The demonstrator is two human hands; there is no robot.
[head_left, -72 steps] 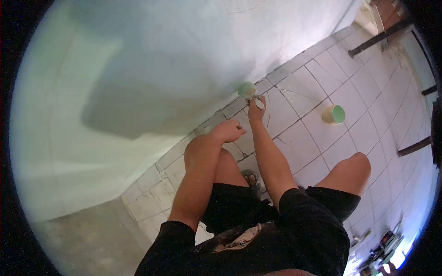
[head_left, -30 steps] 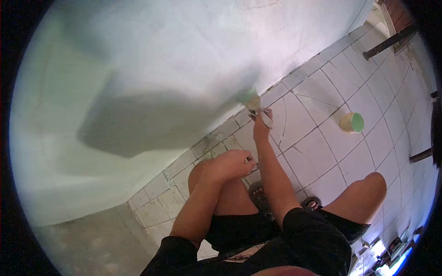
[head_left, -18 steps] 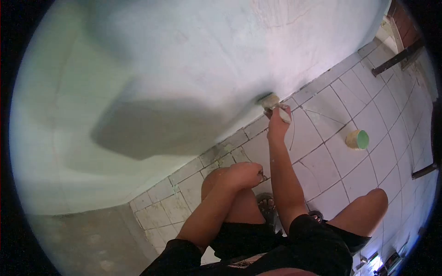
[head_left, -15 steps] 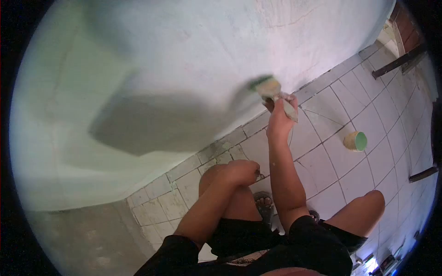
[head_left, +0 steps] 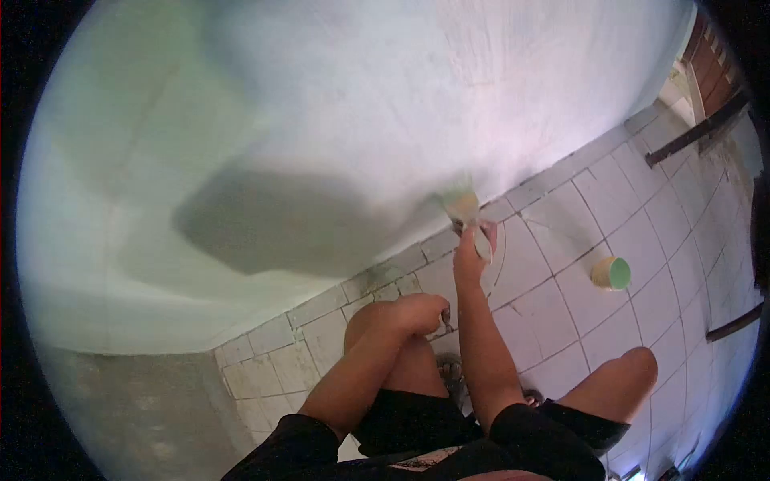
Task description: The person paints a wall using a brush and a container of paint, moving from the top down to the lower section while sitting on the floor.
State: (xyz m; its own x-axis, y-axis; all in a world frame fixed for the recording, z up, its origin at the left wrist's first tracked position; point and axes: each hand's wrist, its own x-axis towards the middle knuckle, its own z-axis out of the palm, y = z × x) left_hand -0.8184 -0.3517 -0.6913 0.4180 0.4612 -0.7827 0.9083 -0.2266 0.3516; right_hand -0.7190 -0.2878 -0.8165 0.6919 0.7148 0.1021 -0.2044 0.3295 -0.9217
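Note:
My right hand (head_left: 472, 244) is closed around the handle of a wide paintbrush (head_left: 463, 207). The green-tinted bristles, a little blurred, are at the pale wall (head_left: 361, 120) low down near the floor. My left forearm rests over my bent left knee, and my left hand (head_left: 431, 313) hangs beside it with fingers curled in. Whether anything is inside those fingers is hidden. A small round tub (head_left: 611, 273) with light green paint inside stands on the floor tiles to the right of my right hand.
White tiled floor (head_left: 553, 313) runs along the wall's foot. Dark furniture legs (head_left: 698, 128) stand at the right, by a reddish-brown slatted object (head_left: 710, 64). A bare grey patch (head_left: 144, 401) lies at lower left. My dark shadow falls on the wall.
My right hand and the paintbrush have moved down and slightly left, close to the wall's bottom edge. The view has shifted a little; my left hand stays by the knee.

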